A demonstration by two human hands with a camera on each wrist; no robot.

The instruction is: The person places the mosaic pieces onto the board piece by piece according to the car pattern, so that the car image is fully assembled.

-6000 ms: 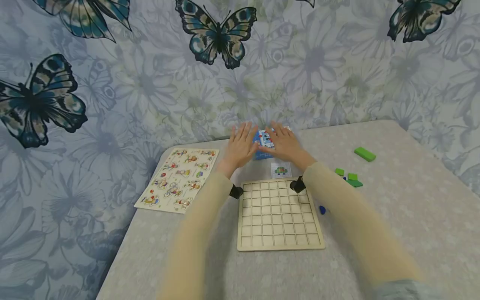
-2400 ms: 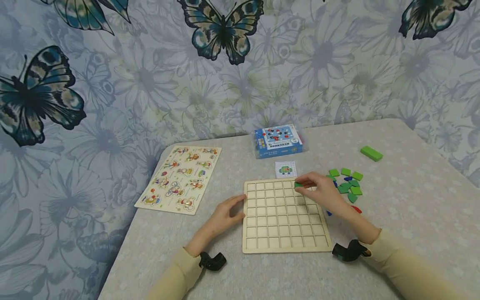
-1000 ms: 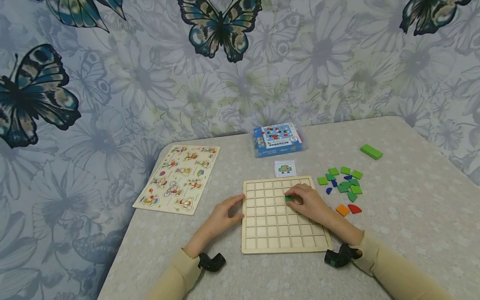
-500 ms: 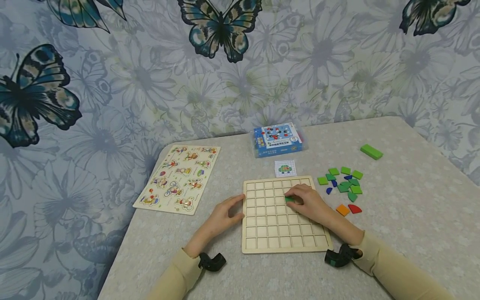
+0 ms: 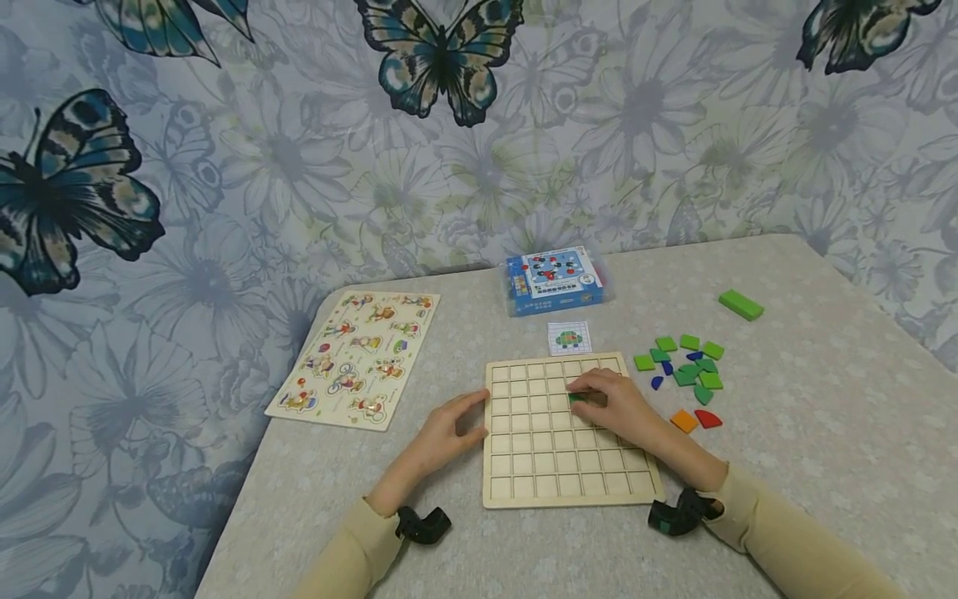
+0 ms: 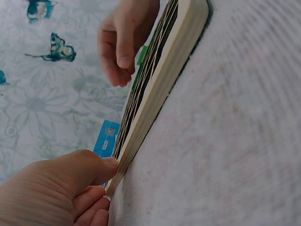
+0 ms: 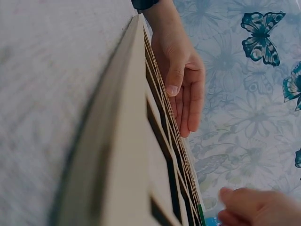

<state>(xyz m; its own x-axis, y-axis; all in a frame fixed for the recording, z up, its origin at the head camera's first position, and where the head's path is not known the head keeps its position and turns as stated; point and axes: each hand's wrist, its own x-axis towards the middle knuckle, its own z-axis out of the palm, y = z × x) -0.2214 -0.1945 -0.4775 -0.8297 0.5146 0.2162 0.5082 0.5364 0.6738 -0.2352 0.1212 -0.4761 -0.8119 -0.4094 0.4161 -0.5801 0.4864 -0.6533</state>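
A small flat green piece [image 5: 575, 398] sits at the pale square wooden grid board's [image 5: 535, 463] upper middle, pinched by the right hand [image 5: 609, 405]; the left hand [image 5: 443, 431], fingers loosely extended, touches the board's left edge. Rightward lie an orange square tile [image 5: 684, 421] and red curved tile [image 5: 708, 418]; behind the board, a white printed card [image 5: 569, 339], then a blue box [image 5: 555, 283].

Head cam looks fwd/down at grid bd [image 5: 554, 433]; L cam [image 5: 423, 526], R cam [image 5: 679, 513] look across it, low/close; all show it.
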